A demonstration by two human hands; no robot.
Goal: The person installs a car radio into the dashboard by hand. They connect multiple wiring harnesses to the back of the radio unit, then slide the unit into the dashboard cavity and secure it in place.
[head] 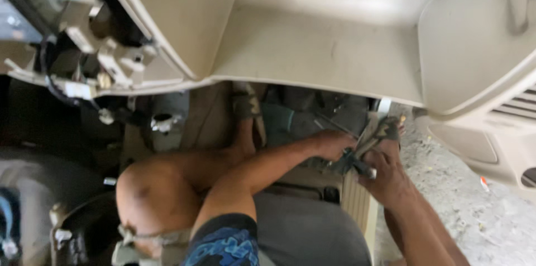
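Two hands low beneath open beige glovebox (312,48). Right hand (385,174) closed around metal tool (357,164); left hand (332,144) fingers curled on tool's far end. Dash panel left of glovebox already stripped, wiring (61,84) exposed. Footwell work appears mid-way, unfinished.

Soft daylight from the right, deep shadow at left, whole frame motion-blurred.

A slim grey metal tool (357,161) lay tilted between my fingers, its shiny cylindrical end poking out just below my right hand's fingertips (373,161).
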